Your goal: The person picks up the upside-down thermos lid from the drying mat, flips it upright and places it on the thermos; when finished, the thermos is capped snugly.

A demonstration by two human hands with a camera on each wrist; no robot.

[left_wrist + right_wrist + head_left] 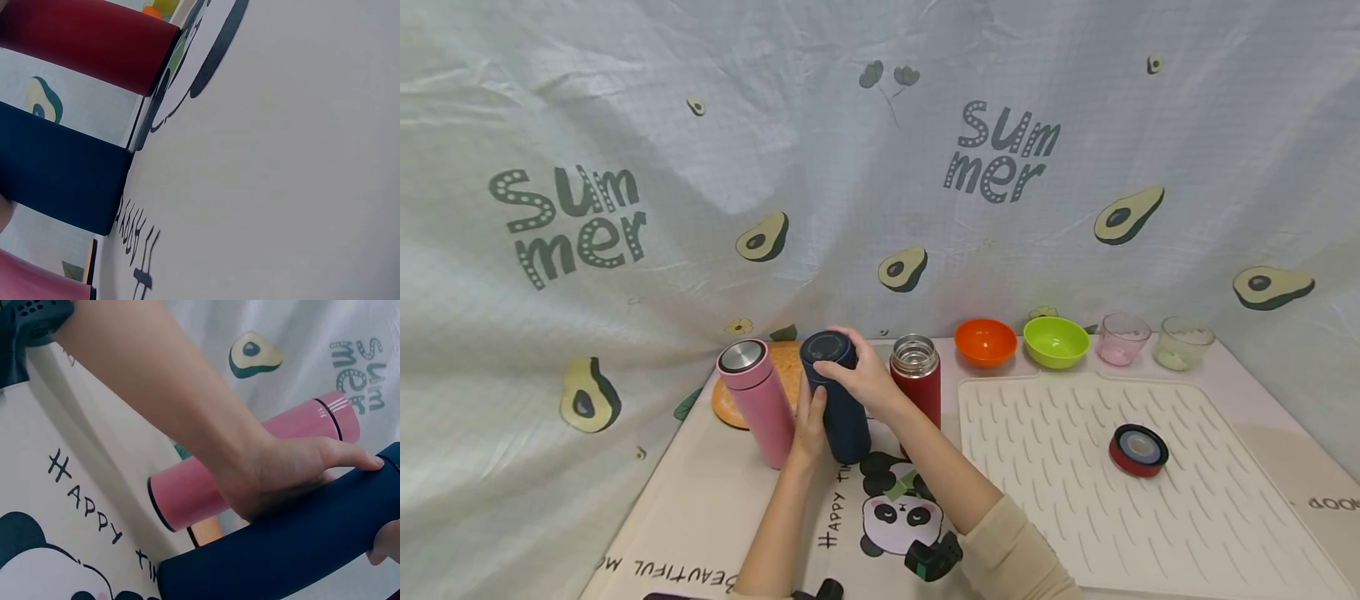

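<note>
A dark blue thermos bottle [842, 421] stands on the table between a pink thermos [763, 412] and a red thermos [917, 392]. My left hand [807, 421] holds the blue one's body from the left side, thumb along its upper part. Higher up, my right hand [867, 375] grips around its lid [827, 346], which sits on the bottle. The red thermos has no lid, and its bare steel mouth [914, 354] faces up. In the left wrist view, the lower ends of all three bottles show, with the blue thermos [59, 169] in the middle.
A red and black lid [1138, 450] lies on the cream ribbed mat [1045, 467] at right. Along the back stand an orange bowl [986, 343], a green bowl [1056, 342], a pink glass [1123, 340] and a clear glass [1182, 343]. An orange round board [724, 407] lies behind the pink thermos.
</note>
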